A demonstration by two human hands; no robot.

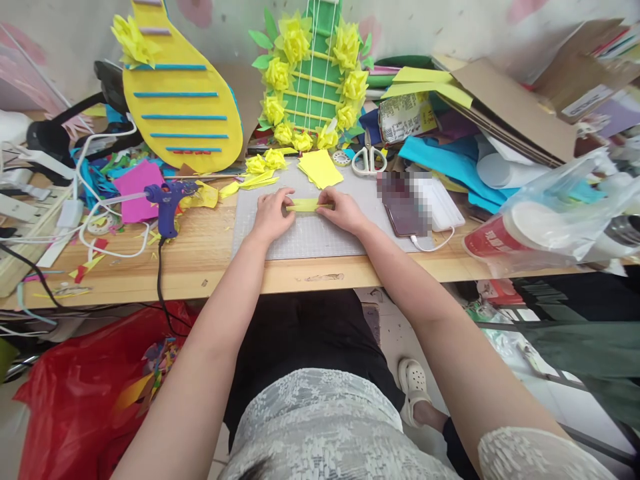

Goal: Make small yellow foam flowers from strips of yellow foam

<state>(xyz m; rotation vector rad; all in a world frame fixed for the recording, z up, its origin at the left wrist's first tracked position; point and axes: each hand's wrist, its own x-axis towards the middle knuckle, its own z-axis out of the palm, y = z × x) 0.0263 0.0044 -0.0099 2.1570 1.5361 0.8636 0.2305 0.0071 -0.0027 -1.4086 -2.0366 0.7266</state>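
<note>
A narrow piece of yellow paper [304,205] stretches between my two hands, low over a grey cutting mat [320,241]. My left hand [273,212] is closed on its left end, and my right hand [343,209] pinches the right end. Just beyond them lies a stack of yellow paper sheets [321,169]. Several small yellow paper flowers [267,160] rest to its left, beside cut yellow strips. White-handled scissors [369,161] sit to the right of the stack.
A yellow lute-shaped craft [183,113] and a green one with paper flowers [313,100] lean on the wall. A blue glue gun [169,207] with its cord stands left. A phone [404,207] lies right, near a bagged red-and-white cup [500,233]. Cardboard [515,107] is piled behind.
</note>
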